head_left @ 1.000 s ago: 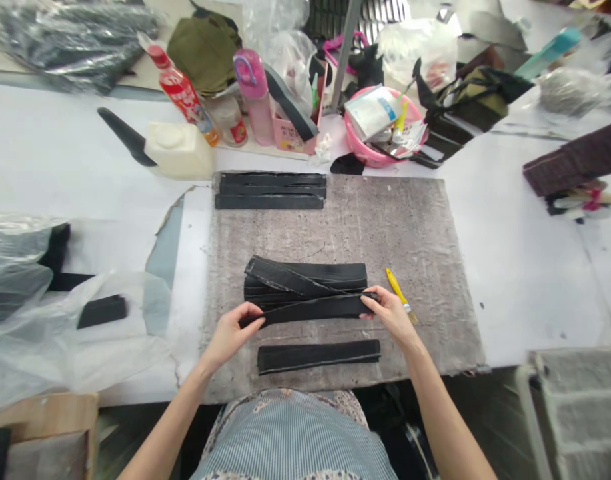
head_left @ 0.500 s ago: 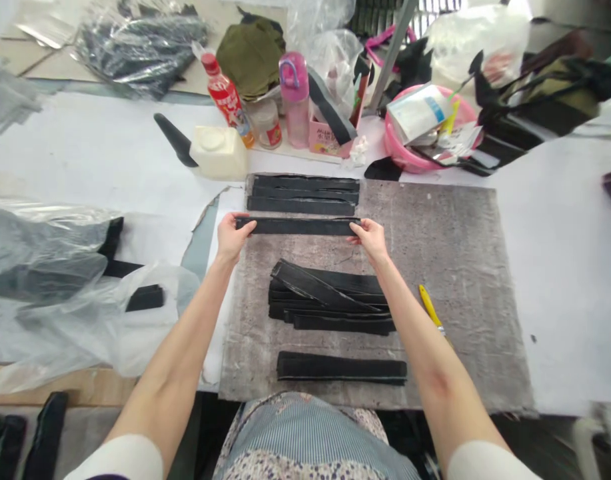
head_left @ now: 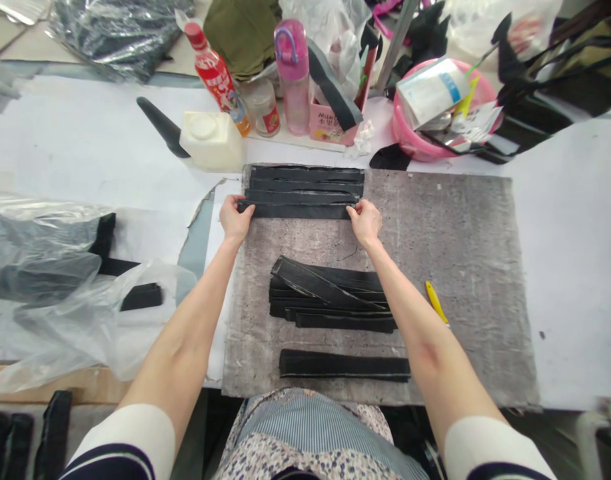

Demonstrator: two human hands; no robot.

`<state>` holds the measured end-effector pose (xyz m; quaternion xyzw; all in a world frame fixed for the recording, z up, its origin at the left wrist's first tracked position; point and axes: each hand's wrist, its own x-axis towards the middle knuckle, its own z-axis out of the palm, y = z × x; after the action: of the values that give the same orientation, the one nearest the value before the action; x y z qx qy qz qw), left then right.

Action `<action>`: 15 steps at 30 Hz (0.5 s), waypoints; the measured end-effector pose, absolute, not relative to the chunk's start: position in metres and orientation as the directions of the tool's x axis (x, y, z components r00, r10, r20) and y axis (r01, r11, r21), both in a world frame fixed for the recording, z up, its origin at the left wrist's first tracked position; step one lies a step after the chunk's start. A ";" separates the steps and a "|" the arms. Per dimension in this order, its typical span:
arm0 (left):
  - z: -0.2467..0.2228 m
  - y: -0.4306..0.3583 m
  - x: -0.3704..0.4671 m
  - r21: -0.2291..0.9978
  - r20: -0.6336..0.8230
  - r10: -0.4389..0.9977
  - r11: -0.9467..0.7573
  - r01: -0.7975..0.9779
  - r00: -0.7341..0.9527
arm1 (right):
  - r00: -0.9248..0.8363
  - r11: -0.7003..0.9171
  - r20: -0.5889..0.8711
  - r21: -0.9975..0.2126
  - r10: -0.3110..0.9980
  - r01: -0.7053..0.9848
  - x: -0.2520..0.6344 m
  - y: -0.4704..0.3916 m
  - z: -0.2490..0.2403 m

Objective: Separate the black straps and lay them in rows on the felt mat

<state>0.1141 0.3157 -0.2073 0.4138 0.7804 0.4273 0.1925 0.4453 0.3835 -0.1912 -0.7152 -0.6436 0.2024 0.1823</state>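
A black fabric strip (head_left: 300, 211) is stretched level between my two hands. My left hand (head_left: 234, 219) pinches its left end, and my right hand (head_left: 366, 221) pinches the right end. It lies along the near edge of several similar black strips (head_left: 305, 175) set in rows at the back of the grey board (head_left: 465, 233). Closer to me on the board is a loose pile of black strips (head_left: 330, 297), one lying slantwise on top. A neat stack of strips (head_left: 344, 366) lies at the board's front edge.
A yellow-handled brush (head_left: 436, 301) lies right of the pile, by my right forearm. Behind the board stand a white plastic container (head_left: 212, 143), a red-capped bottle (head_left: 215, 77), a pink bottle (head_left: 294, 80) and a pink basin (head_left: 420, 143). Clear plastic bags (head_left: 110, 320) lie at left.
Both hands have moved away from me with the strip. It has gone from apart from the rows to up against their near edge. The camera view has shifted slightly.
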 end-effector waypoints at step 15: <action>-0.189 0.314 0.126 0.618 0.076 0.802 0.428 0.659 -0.593 | 0.114 -0.133 -0.069 -0.515 0.991 0.847 0.443 0.382 -0.184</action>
<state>0.1262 0.3145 -0.1888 0.4363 0.8371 0.3090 0.1155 0.4429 0.3817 -0.1839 -0.7250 -0.6337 0.2029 0.1779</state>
